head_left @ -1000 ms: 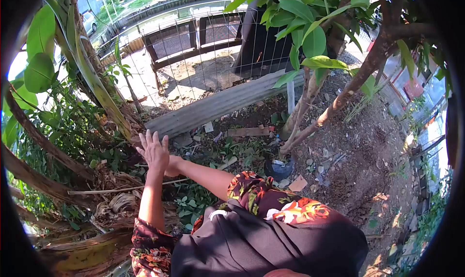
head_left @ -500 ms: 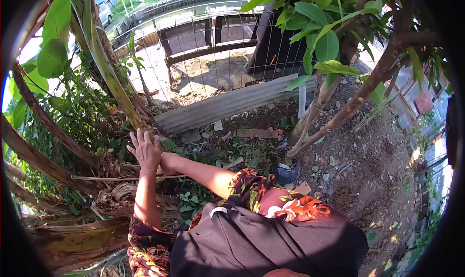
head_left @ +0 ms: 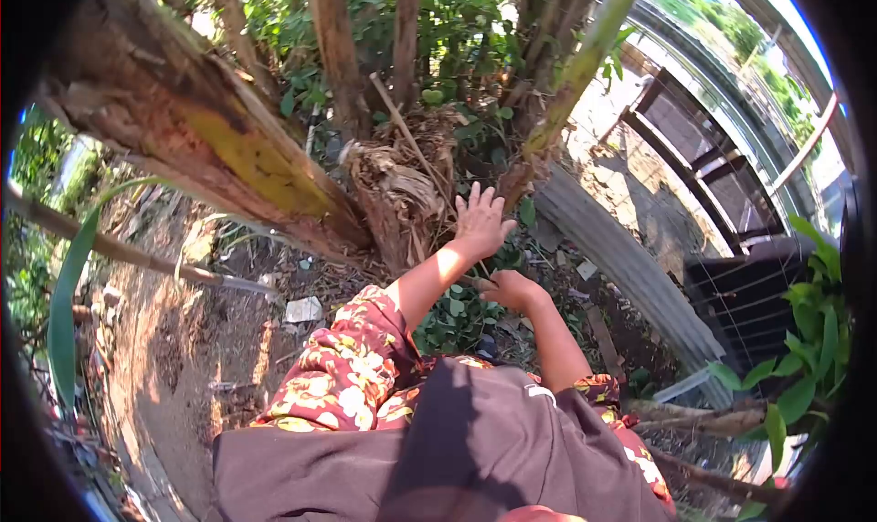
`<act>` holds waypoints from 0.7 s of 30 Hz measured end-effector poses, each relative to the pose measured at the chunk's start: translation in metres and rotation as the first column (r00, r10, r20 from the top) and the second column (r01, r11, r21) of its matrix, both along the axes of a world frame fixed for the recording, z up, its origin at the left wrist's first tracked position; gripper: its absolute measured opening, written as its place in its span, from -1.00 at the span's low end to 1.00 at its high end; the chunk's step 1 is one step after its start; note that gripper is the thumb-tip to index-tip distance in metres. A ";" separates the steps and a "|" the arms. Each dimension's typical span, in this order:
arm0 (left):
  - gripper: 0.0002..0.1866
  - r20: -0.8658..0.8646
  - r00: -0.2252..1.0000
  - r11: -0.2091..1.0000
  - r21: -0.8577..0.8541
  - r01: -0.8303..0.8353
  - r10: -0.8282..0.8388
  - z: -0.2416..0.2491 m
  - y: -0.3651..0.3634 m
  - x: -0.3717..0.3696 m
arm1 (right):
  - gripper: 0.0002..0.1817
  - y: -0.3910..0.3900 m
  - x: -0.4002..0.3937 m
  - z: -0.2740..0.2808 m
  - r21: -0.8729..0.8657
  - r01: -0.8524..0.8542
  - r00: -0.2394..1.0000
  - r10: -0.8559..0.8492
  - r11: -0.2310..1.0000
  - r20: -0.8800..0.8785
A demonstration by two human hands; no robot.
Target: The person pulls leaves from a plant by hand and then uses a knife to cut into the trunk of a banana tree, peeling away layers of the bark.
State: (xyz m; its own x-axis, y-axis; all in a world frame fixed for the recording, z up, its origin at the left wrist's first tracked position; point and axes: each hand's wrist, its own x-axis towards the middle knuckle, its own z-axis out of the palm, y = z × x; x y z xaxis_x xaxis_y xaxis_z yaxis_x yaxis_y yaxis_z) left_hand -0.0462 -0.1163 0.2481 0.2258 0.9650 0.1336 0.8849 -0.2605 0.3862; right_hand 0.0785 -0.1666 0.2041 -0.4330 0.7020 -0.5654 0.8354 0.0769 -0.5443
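Note:
My left hand (head_left: 481, 222) is spread with its fingers apart, against the base of a leaning banana-like stem (head_left: 548, 129), beside a dry, shredded stump (head_left: 397, 189). Just below it, my right hand (head_left: 513, 291) is closed, with a short brownish piece showing at its left side; what this is cannot be made out. A thin dry stick (head_left: 411, 138) lies slantwise over the stump, its lower end hidden near my left hand. Low green leaves (head_left: 452, 316) grow under both hands.
A thick brown and yellow trunk (head_left: 247, 147) leans at the left. A corrugated sheet (head_left: 626, 266) runs along the right, with dark framed panels (head_left: 703, 152) beyond it. Leafy branches (head_left: 808, 339) stand at the far right. A pale flat piece (head_left: 303, 309) lies on the soil.
The view has swung left, so the stump and thick trunk now show more fully. My left hand remains spread near the stem; my right hand now appears lower, slightly apart from it.

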 end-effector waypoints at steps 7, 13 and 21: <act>-0.47 0.194 0.980 0.998 -0.045 -0.046 0.054 0.005 -0.017 -0.058 | -0.56 0.007 -0.074 -0.035 0.105 -0.318 0.943 0.325 0.942 -0.064; -0.66 0.486 0.868 0.994 0.006 -0.113 0.096 -0.018 -0.042 -0.113 | -0.39 -0.010 -0.154 0.003 -0.123 -0.386 0.915 0.363 0.914 -0.176; -0.65 0.568 0.722 0.917 -0.289 -0.275 0.396 -0.038 -0.074 -0.177 | -0.45 -0.006 -0.211 -0.085 0.097 -0.690 0.621 0.656 0.717 -0.429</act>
State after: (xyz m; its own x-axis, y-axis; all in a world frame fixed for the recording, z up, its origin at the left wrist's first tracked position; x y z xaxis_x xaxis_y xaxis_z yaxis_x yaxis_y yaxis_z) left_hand -0.2229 -0.1899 0.2097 -0.1874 0.9811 -0.0482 0.4651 0.1318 0.8754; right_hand -0.1323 -0.1729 0.1190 -0.9634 0.0861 -0.2539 0.2637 0.4753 -0.8394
